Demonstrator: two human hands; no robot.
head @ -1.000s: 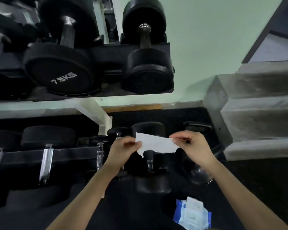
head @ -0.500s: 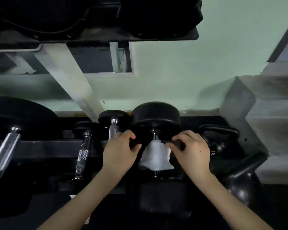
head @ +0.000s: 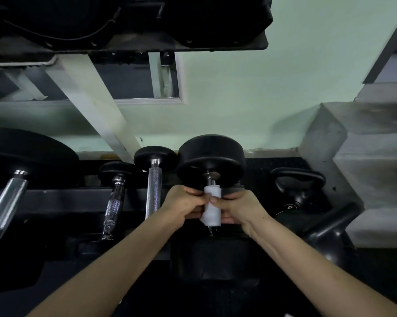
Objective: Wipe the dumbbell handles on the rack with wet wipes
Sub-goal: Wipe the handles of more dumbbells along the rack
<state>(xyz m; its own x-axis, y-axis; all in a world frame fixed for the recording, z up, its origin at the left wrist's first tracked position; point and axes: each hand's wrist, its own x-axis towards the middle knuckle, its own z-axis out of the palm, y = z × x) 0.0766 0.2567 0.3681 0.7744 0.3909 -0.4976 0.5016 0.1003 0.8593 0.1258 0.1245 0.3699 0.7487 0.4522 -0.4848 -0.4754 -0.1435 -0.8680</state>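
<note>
Hands, left [head: 185, 205] and right [head: 238, 208], clasp wipe [head: 212, 208] around dumbbell handle [head: 210, 179].

Gym weight area. A two-tier rack [head: 55, 202] carries black dumbbells [head: 212, 156] with knurled chrome handles [head: 154, 188]. Kettlebells [head: 325, 239] stand on the dark floor [head: 259, 167] beside it, before a pale green wall [head: 261, 88] and bare concrete steps [head: 364, 156].

Black kettlebell [head: 298, 209], perhaps a second, beside grey concrete steps [head: 371, 179], pale green wall [head: 261, 88] behind.
</note>
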